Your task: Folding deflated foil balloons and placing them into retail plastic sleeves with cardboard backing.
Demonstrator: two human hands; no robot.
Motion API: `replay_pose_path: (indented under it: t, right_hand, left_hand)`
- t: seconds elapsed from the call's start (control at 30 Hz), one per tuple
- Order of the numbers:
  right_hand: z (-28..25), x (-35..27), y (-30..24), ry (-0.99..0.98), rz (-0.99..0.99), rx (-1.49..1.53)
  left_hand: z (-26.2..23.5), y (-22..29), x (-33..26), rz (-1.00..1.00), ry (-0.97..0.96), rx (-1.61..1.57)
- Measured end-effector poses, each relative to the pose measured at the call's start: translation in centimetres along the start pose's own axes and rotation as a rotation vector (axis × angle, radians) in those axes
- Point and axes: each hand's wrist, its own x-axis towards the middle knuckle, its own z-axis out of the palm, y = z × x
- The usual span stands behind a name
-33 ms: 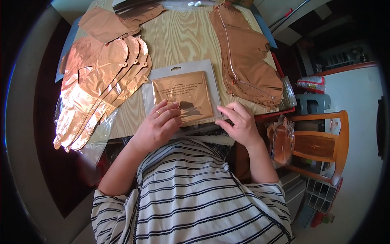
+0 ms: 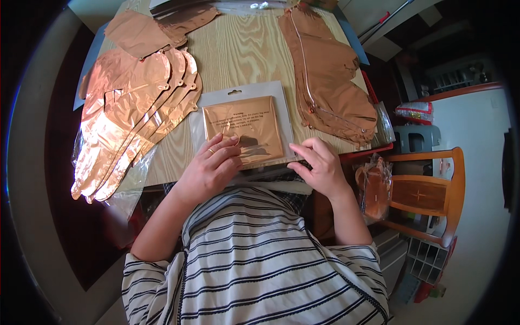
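A flat clear plastic bag (image 2: 262, 90) with a pale border and a hang hole lies at the table's near edge. Inside it sits a folded copper-coloured foil sheet (image 2: 265, 115), seen beneath dark printing. My left hand (image 2: 215, 162) is closed over the bag's lower left part, its bent fingers pressed on the front and a ring on one of them. At the lower right corner is my right hand (image 2: 319, 162). Its thumb and forefinger are apart, with their tips at the bag's side edge and a gap between them.
Shiny copper foil balloons (image 2: 127, 114), uninflated, overlap on the left of the wood-grain table (image 2: 238, 46). More folded foil balloons (image 2: 330, 81) lie on the right, with a thin white straw along them. A wooden chair (image 2: 420, 189) stands at the right, near a wrapped copper packet (image 2: 375, 189).
The bag's far edge has shifted very slightly toward me. Both hands stay almost where they were.
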Motion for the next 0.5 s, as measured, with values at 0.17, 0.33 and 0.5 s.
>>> replay_pose_path:
  t: [0.17,0.33,0.5]
  right_hand:
    - [0.1,-0.1,0.0,-0.047,0.167,0.121]
    - [0.7,0.5,-0.2,-0.007,0.383,0.284]
    - [0.0,-0.2,-0.4,0.014,0.128,0.056]
  left_hand:
    - [-0.3,0.0,0.4,0.010,-0.027,-0.013]
    - [0.0,-0.2,0.7,0.001,-0.007,-0.035]
    - [-0.3,0.0,0.7,-0.035,0.006,-0.044]
